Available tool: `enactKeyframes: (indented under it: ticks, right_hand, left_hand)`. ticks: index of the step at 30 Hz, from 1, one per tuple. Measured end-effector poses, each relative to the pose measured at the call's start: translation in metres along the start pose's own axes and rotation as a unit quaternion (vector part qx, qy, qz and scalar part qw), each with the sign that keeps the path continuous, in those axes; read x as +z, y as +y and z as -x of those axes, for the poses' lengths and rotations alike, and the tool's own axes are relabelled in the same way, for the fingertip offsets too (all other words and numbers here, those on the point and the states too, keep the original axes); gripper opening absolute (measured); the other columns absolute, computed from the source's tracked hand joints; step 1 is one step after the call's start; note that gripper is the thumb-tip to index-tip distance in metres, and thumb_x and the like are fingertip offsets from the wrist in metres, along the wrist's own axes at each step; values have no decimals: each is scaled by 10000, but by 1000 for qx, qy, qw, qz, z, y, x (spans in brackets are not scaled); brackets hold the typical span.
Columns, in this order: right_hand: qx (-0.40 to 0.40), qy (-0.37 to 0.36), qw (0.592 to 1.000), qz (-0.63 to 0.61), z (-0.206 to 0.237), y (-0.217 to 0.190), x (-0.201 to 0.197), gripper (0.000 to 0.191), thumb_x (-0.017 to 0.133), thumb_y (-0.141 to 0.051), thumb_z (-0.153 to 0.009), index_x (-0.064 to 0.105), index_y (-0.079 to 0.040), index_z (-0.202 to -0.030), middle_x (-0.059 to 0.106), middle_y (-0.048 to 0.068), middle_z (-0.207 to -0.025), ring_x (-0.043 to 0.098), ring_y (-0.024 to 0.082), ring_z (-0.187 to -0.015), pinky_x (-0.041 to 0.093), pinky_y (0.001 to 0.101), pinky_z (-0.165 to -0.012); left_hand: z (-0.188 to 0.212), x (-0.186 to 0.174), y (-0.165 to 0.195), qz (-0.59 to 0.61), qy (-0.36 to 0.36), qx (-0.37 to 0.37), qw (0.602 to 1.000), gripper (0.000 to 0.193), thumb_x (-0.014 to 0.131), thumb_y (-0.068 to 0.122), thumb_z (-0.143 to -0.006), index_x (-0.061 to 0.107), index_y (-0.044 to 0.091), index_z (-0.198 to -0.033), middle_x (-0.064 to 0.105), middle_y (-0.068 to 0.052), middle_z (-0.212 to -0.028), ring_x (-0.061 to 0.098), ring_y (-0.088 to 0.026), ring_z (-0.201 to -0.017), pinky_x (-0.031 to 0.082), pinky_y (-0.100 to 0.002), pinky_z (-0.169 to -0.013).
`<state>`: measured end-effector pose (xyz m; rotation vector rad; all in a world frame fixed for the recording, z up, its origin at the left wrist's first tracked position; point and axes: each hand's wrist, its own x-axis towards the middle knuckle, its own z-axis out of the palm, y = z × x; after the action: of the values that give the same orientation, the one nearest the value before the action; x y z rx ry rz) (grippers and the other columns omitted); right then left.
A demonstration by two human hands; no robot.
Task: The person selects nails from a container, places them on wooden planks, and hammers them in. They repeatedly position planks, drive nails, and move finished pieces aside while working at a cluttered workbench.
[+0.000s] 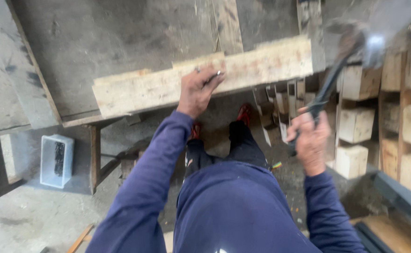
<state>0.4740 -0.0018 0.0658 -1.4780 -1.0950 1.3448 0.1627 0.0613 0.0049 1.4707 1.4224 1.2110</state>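
Observation:
My left hand [197,91] rests on a long pale wooden plank [144,89] at the front edge of a grey workbench [107,42]. Its fingers pinch a nail [213,77] against the wood. Out to the right, my right hand [311,140] is raised and gripping the dark handle of a hammer [329,82]. The hammer's head [355,40] is blurred, up near the top right. Both arms are in dark blue sleeves.
A white plastic box [55,160] holding dark nails stands on the floor at left. Stacked pallets with wooden blocks [355,124] fill the right side. Short wood pieces [280,107] lean under the bench. My red shoes [244,112] show on the concrete floor.

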Motion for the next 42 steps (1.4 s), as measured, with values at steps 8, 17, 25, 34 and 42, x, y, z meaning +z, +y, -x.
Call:
enactKeyframes:
  ticks: [8,17,25,34,42]
  right_hand:
    - [147,-18,988,-33,104,55,82,183,612,-169,-1007,555,-31,-1114,561,-10,-762,518,77,-535,451,242,-455]
    - [143,-40,987,59,98,65,85,249,613,-288,-1025,559,-62,-1114,531,-26,-716,513,58,-522,461,224,-467]
    - [93,-42,994,24,111,25,87,281,600,-329,-1027,556,-56,-1078,531,-15,-680,510,66,-530,446,231,-451]
    - [158,-46,979,123,105,0,96,286,590,-345,-1016,561,-61,-1037,537,-9,-663,512,69,-498,443,237,-432]
    - [93,-43,994,34,128,-6,86,280,584,-318,-1035,560,-42,-1075,554,-4,-709,517,66,-530,440,226,-446]
  left_hand:
    - [-2,5,-26,2,-33,66,997,134,782,174,-952,766,79,-1045,739,-87,-886,699,-209,-759,545,-333,-681]
    - [-2,10,-32,-58,-57,55,995,156,796,230,-930,799,116,-1037,737,-98,-830,681,-230,-712,537,-353,-656]
    - [-4,13,-32,-59,-86,51,993,154,806,258,-905,812,132,-995,717,-69,-804,665,-229,-721,527,-367,-657]
    - [-5,10,-26,-54,-106,63,991,143,785,227,-914,813,181,-1046,712,-30,-848,661,-207,-747,538,-348,-666]
    - [-11,9,-31,48,-31,93,994,358,740,129,-956,679,114,-1309,703,-22,-1003,662,-126,-858,603,-296,-751]
